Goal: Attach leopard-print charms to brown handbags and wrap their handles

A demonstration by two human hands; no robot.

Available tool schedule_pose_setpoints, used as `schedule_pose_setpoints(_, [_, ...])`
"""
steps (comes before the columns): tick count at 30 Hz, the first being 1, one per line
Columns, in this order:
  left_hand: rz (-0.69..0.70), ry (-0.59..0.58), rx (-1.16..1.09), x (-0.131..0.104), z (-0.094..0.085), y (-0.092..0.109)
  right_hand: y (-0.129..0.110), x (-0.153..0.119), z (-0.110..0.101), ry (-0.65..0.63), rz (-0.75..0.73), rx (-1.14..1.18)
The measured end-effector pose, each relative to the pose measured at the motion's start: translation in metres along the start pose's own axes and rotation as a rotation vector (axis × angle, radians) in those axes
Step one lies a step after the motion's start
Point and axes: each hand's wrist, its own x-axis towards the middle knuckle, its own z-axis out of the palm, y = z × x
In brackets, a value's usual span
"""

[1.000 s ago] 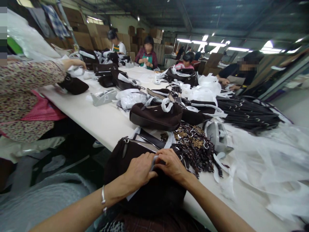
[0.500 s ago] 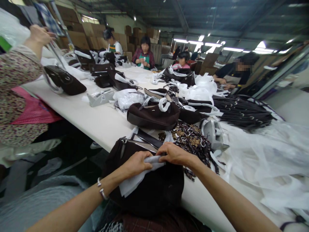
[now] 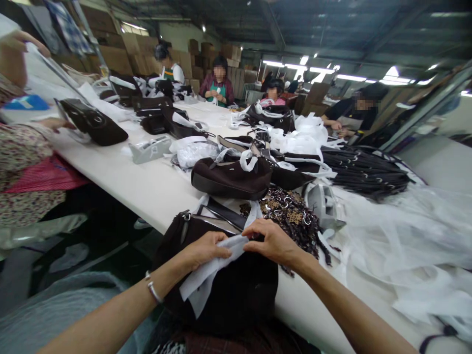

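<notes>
Our left hand (image 3: 204, 250) and right hand (image 3: 273, 241) are both pinched shut on a strip of white tissue (image 3: 206, 273). It lies directly under our fingertips, across the top of the dark brown bag (image 3: 228, 290) at the near table (image 3: 147, 184) edge. The strip's long axis runs from far right to near left, trailing below the left hand. Both hands are equally close. We can read no brand or writing.

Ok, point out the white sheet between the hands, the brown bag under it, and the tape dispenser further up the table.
white sheet (image 3: 206, 275), head view, on its hanging middle.
brown bag (image 3: 239, 295), head view, on its dark front.
tape dispenser (image 3: 149, 149), head view, on its grey body.
</notes>
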Motion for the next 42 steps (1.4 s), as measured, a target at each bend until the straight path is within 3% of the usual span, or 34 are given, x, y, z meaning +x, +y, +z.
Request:
schedule_pose_setpoints(8, [-0.019, -0.076, -0.094, -0.003, 0.002, -0.007, 0.003, 0.006, 0.028, -0.039, 0.06, -0.061])
schedule_pose_setpoints(17, [0.099, -0.027, 0.125, -0.008, 0.001, -0.004, 0.008, 0.006, 0.026, -0.055, 0.245, -0.039])
schedule_pose_setpoints(25, [0.044, -0.007, 0.147, -0.005, 0.006, -0.006, 0.007, 0.018, 0.021, -0.129, 0.363, -0.04])
schedule_pose_setpoints(29, [-0.008, 0.046, 0.091, -0.002, 0.009, -0.007, 0.01, 0.022, 0.024, -0.051, 0.392, -0.082])
schedule_pose_setpoints(32, [-0.029, 0.032, 0.012, 0.0, 0.01, -0.008, 0.008, 0.019, 0.021, 0.069, 0.322, -0.073])
schedule_pose_setpoints(34, [-0.041, 0.022, -0.028, 0.0, 0.01, -0.007, 0.006, 0.012, 0.012, 0.138, 0.275, 0.015])
schedule_pose_setpoints(37, [-0.057, 0.027, -0.061, -0.001, 0.009, -0.004, 0.011, -0.011, -0.017, 0.273, 0.342, 0.171])
schedule_pose_setpoints(42, [-0.069, -0.006, -0.08, 0.002, 0.006, -0.004, 0.069, -0.075, -0.089, 0.617, 0.638, 0.011])
